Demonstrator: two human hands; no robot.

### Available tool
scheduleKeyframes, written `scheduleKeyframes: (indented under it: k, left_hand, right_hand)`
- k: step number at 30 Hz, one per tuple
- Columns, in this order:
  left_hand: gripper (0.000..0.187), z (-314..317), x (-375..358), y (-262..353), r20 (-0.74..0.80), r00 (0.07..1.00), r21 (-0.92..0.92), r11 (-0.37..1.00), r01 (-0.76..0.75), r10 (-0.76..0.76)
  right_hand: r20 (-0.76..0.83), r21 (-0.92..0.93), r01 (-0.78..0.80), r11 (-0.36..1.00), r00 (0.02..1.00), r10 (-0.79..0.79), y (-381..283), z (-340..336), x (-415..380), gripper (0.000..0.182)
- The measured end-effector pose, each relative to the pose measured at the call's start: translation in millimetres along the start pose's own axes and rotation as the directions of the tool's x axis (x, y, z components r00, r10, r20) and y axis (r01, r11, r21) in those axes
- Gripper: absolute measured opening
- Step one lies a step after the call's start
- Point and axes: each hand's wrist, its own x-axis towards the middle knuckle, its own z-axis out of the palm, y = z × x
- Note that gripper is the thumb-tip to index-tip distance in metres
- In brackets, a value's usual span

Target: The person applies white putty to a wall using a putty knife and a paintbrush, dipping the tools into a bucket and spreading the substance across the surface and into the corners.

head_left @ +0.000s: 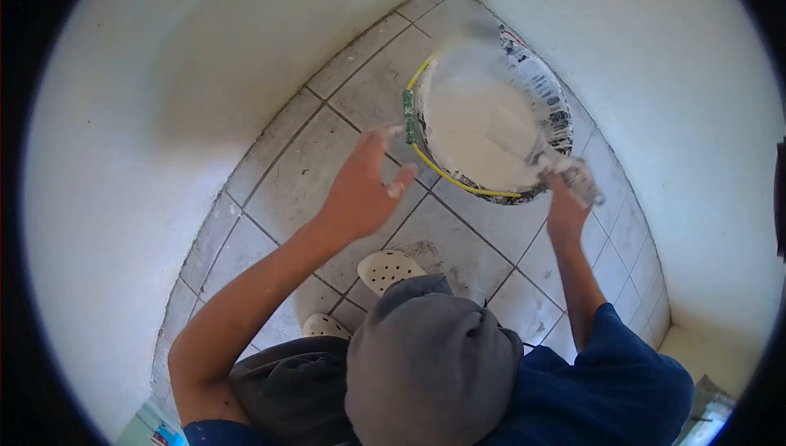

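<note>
A bucket (559,110) stands on the tiled floor, filled with a creamy white paste (471,122). Its yellow wire handle (446,177) with a green grip (410,117) hangs against the left side. My left hand (366,186) is open, thumb and fingers apart, its whitened fingertips right by the green grip. In my right hand (566,200), at the bucket's near right rim, is a putty knife (583,182) caked with white paste. The knife's blade (513,132) points left over the paste. A blurred, pale patch hides the bucket's far left rim.
Pale walls, the left wall (188,110) and the right wall (655,94), meet in a corner behind the bucket. Grey floor tiles (315,172) lie between them. A cream clog (389,270) is on my foot, close in front of me.
</note>
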Motion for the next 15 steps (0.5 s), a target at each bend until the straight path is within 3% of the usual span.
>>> scheduleKeyframes:
  k: [2,3,4,5,8,13,15]
  left_hand:
    - [0.055,-3,1,6,0.076,0.933,0.307,0.882,-0.358,0.353]
    - [0.055,-63,-25,12,0.228,0.930,0.613,0.700,-0.368,0.289]
    - [0.055,-60,-20,11,0.325,0.884,0.664,0.585,-0.466,0.335]
    - [0.055,-56,-18,10,0.421,0.831,0.690,0.467,-0.553,0.362]
    - [0.056,-40,-11,3,0.507,0.784,0.678,0.396,-0.620,0.359]
    - [0.056,-34,-13,-7,0.536,0.786,0.683,0.390,-0.618,0.308]
    - [0.055,-35,-10,-5,0.540,0.786,0.677,0.398,-0.619,0.302]
  right_hand:
    - [-0.062,-0.166,0.137,0.977,0.987,-0.149,3,10,-25,0.016]
    - [-0.087,0.045,0.162,0.986,0.984,-0.158,24,91,-69,0.015]
    - [-0.088,-0.013,0.287,0.958,0.954,-0.287,15,94,-74,0.013]
    - [-0.070,-0.077,0.396,0.915,0.913,-0.401,11,95,-80,0.012]
    - [-0.080,-0.079,0.254,0.964,0.962,-0.260,14,89,-95,0.014]
    - [-0.115,-0.108,0.221,0.969,0.966,-0.233,27,83,-96,0.017]
    - [-0.128,-0.160,0.295,0.942,0.940,-0.316,33,77,-96,0.016]
